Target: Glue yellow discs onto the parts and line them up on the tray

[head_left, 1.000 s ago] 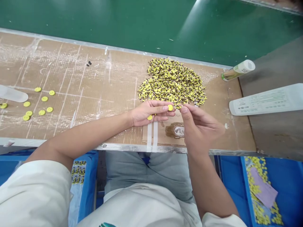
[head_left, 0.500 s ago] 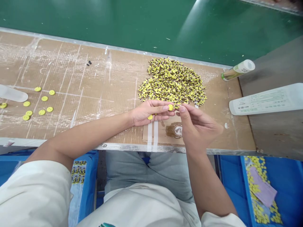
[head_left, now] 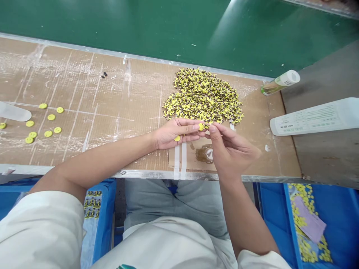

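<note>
Two yellow discs are in the left hand (head_left: 174, 133); the front disc (head_left: 201, 127) is pinched flat between thumb and forefinger tips, and the spare disc (head_left: 177, 138) is tucked under the curled lower fingers; that grip is closed, with no gap showing. The right hand (head_left: 231, 149) meets it from the other side, thumb and forefinger drawn together on a small piece (head_left: 208, 127) of yellow and black that touches the front disc's edge; it is too small to make out further. Both hands are low over the counter (head_left: 112, 104), at the near edge of the heap of like pieces (head_left: 203, 95) and above a glossy brown patch (head_left: 206, 154).

The discs look thin, stiff and very light, probably smooth plastic; a hard squeeze might flick one away, so a hold across the flat faces near the rim seems soundest; the small piece calls for fingertip pads only. The left forearm lies diagonally across the counter's edge, wrist straight; the right forearm rises steeply from the lap, wrist bent, back of the hand towards the camera. Loose discs (head_left: 51, 117) lie well apart at the far left; a white bottle (head_left: 314, 117) lies on its side at the right.
</note>
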{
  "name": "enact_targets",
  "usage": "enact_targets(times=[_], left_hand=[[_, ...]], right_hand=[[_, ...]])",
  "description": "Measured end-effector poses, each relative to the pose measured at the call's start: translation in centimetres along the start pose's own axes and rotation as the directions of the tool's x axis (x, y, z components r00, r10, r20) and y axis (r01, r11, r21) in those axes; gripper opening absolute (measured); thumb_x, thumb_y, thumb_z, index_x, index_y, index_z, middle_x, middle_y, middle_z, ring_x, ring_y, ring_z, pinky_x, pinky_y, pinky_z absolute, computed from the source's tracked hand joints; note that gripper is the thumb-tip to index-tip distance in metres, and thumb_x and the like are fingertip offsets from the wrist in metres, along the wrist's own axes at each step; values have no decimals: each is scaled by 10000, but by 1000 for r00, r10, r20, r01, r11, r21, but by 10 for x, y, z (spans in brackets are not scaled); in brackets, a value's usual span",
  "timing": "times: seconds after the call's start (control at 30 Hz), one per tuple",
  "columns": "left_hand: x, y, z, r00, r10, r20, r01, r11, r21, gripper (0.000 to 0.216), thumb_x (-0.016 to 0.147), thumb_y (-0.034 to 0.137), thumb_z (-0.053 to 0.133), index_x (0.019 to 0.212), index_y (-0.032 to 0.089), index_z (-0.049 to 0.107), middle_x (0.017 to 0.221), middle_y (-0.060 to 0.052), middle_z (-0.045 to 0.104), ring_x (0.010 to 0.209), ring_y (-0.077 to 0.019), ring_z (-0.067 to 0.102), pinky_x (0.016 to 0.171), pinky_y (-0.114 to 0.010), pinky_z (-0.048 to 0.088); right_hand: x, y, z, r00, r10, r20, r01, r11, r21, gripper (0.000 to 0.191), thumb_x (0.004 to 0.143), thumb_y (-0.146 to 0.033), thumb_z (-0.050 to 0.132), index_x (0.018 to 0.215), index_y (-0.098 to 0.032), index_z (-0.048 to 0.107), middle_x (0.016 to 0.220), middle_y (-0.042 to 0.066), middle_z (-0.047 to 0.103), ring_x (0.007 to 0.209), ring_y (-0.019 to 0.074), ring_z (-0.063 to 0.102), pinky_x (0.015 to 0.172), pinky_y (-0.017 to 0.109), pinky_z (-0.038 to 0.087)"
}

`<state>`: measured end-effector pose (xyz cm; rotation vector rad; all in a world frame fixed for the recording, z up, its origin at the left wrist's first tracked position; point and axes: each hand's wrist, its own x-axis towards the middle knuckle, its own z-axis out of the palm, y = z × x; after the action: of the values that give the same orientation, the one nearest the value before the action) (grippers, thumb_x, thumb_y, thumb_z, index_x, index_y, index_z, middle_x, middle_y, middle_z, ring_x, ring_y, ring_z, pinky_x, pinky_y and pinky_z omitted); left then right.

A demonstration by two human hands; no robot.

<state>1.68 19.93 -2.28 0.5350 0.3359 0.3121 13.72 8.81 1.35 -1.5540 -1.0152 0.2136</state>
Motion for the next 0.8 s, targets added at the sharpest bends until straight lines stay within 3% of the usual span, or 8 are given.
enact_targets(times=[0.8], left_hand=[[2,-4,-1,998,12,-63,-12,1000,-4,250,689,182,799,925,125,737,881,-55,756,800,-103,716,856,-205,557]], right_hand=[[7,-7,-5,969,-219,112,233,963,-134,168,797,-208,721,958,-252,744,915,6,753,794,184,716,790,357,601]])
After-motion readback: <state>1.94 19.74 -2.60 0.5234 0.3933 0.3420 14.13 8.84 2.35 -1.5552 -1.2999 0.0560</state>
